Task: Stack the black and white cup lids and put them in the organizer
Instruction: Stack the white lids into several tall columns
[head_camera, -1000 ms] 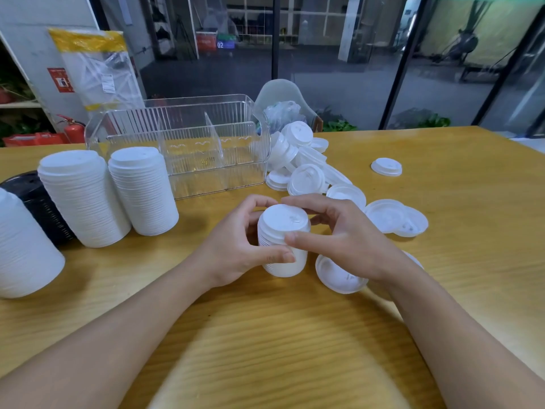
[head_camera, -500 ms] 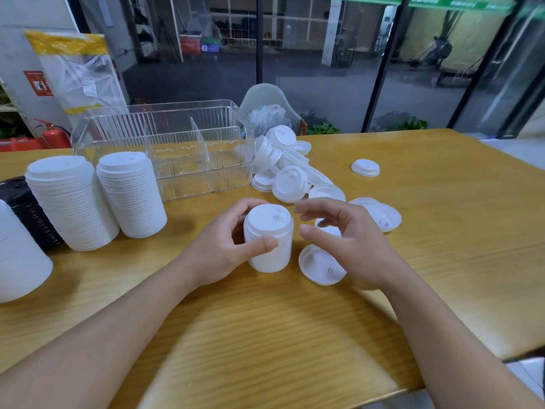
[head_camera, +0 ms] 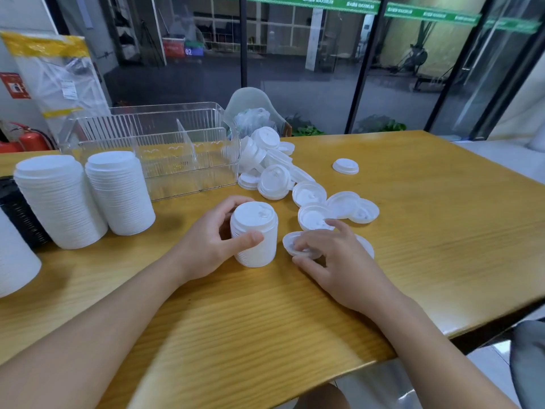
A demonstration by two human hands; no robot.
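Note:
My left hand (head_camera: pixel 203 249) grips a short stack of white lids (head_camera: pixel 256 231) standing upright on the wooden table (head_camera: pixel 427 216). Just right of the stack, my right hand (head_camera: pixel 342 261) reaches down over an upturned white lid (head_camera: pixel 290 242) and pinches it between thumb and fingertips; most of that lid is hidden under the fingers. Several loose white lids (head_camera: pixel 274 181) lie scattered behind both hands. The clear plastic organizer (head_camera: pixel 182 172) with dividers stands at the back left. A stack of black lids (head_camera: pixel 17 214) is partly hidden at the far left.
Two tall stacks of white lids (head_camera: pixel 121 190) (head_camera: pixel 59 199) stand left of my hands, a third stack (head_camera: pixel 14 261) at the left edge. One lone lid (head_camera: pixel 345 166) lies further right. The table's edge runs close on the right and front.
My right hand has left the top of the short stack and dropped to the right onto the upturned lid. My left hand stays on the stack.

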